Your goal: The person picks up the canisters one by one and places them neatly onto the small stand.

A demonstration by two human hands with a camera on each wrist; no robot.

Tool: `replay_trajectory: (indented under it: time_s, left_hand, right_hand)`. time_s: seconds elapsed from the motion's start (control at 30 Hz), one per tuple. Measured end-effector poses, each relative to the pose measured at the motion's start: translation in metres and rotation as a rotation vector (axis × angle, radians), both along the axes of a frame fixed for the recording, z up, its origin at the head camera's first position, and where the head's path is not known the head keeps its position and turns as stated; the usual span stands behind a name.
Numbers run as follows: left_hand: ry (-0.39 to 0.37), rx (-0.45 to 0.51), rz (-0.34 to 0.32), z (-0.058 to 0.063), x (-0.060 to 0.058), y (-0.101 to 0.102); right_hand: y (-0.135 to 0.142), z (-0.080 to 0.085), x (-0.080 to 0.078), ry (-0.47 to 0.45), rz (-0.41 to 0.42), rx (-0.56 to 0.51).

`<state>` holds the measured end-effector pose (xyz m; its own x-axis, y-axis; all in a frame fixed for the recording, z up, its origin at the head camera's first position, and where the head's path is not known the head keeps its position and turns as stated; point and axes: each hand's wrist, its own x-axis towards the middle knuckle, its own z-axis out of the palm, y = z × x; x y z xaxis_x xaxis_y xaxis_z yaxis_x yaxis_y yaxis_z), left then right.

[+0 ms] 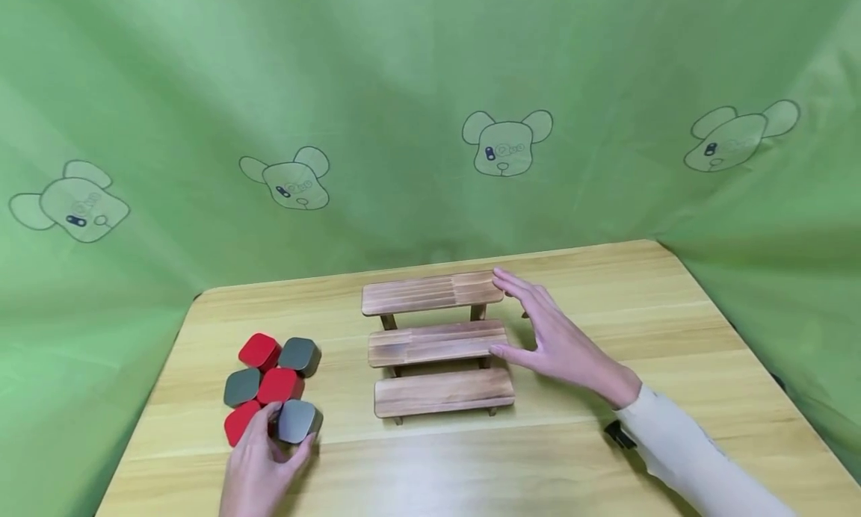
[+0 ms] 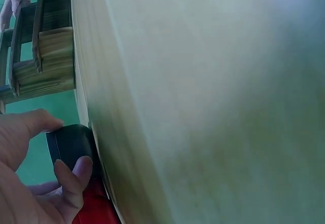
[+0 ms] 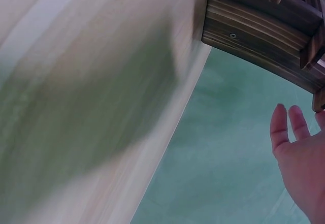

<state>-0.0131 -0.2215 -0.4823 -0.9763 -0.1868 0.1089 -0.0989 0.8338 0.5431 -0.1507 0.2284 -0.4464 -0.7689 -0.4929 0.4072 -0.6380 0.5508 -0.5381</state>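
Observation:
At the left of the table, my left hand (image 1: 258, 457) pinches a grey rounded-square box (image 1: 297, 421) between thumb and fingers. In the left wrist view the grey box (image 2: 73, 144) sits low at the tabletop, with something red right beside it. A three-step wooden display stand (image 1: 440, 345) occupies the middle of the table. My right hand (image 1: 548, 338) is at its right end, fingers spread and fairly straight, fingertips at the top step and thumb at the middle one. The right wrist view shows these fingers (image 3: 279, 127) near the stand's dark side (image 3: 259, 31).
Beside the held box, three red boxes (image 1: 279, 386) and two more grey ones (image 1: 241, 387) lie in a close cluster. Green cloth (image 1: 403, 128) with mouse-like drawings hangs behind and around the wooden table (image 1: 605, 457).

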Motion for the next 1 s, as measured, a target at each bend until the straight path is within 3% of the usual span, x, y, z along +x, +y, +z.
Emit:
replay_trajectory:
  time_s: [0.17,0.4,0.6,0.9,1.0]
  left_hand:
    - [-0.016,0.001,-0.018,0.001,-0.001,-0.003]
    - [0.048,-0.019,-0.082,0.000,0.001,-0.004]
    - [0.047,0.031,-0.090,-0.002,0.002,-0.005]
    - [0.258,0.026,-0.113,-0.011,0.008,-0.008]
    - [0.274,0.057,-0.104,-0.011,0.008,-0.006]
  right_hand:
    - [-0.001,0.004,-0.003,0.014,0.017,-0.021]
    - [0.003,0.002,-0.005,0.042,0.039,-0.032]
    - [0.004,-0.001,-0.004,0.072,0.036,-0.026]
    - [0.004,-0.003,-0.002,0.043,0.025,-0.012]
    - [0.004,-0.003,-0.002,0.035,0.023,-0.008]
